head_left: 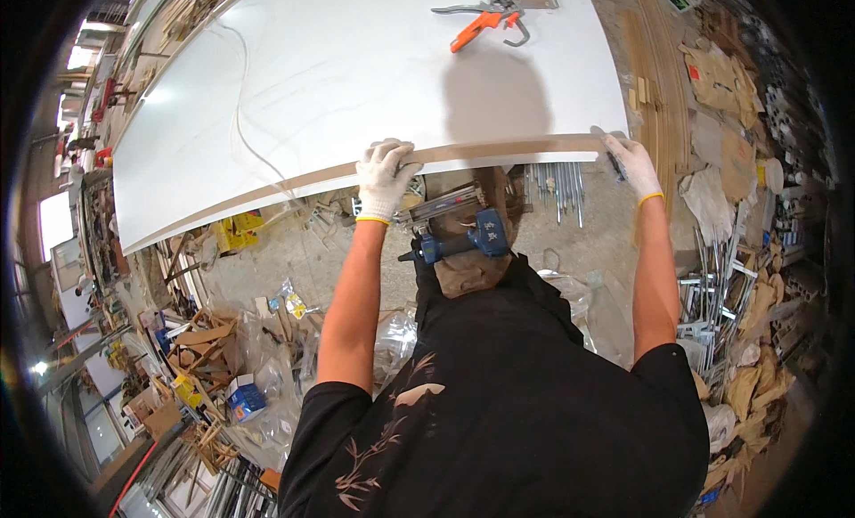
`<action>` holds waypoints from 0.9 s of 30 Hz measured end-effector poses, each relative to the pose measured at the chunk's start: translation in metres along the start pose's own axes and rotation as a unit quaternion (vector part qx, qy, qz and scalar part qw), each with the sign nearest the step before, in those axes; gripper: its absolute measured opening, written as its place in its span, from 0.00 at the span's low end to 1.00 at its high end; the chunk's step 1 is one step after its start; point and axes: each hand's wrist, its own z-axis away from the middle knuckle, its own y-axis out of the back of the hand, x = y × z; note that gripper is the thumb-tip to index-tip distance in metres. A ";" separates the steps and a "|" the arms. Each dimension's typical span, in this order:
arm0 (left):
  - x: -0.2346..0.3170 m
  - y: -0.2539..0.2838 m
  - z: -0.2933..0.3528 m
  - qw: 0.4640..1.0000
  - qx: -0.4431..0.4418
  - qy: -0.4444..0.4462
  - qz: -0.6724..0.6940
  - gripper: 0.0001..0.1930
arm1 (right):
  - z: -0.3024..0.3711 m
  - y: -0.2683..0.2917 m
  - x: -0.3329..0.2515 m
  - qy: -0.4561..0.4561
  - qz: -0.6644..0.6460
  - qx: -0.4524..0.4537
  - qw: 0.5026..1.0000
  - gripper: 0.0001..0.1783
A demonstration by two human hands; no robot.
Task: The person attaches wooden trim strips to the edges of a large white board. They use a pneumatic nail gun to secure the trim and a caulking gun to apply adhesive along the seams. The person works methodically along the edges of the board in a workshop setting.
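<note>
A long brown strip (499,148) lies along the near edge of a large white panel (338,81). My left hand (385,177), in a white knitted glove with a yellow cuff, is closed over the strip near its middle. At the strip's right end my right hand (634,166), gloved the same way, grips it with the fingers bent over the corner. A small dark patch shows under the right fingers; what it is I cannot make out. Farther up the panel rests a caulking gun (485,24) with an orange handle and a green part, cut off by the upper edge.
A blue cordless drill (488,233) is just below the panel, close to my body. Thin metal rods (559,188) stick out under the panel's edge. Wooden strips (657,99) lie at the right. Plastic bags, a blue box (245,398) and scraps litter the floor at the left.
</note>
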 end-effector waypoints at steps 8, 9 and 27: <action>-0.013 -0.004 -0.004 0.999 -0.015 -0.034 0.011 0.17 | 0.002 -0.011 0.001 0.152 0.112 0.034 0.981 0.33; -0.009 -0.005 -0.006 0.999 -0.018 -0.031 0.022 0.17 | 0.004 -0.006 0.004 0.129 0.129 0.026 0.983 0.30; -0.020 -0.006 0.001 0.999 -0.044 0.000 0.012 0.17 | 0.004 -0.012 -0.002 0.161 0.209 0.046 0.963 0.22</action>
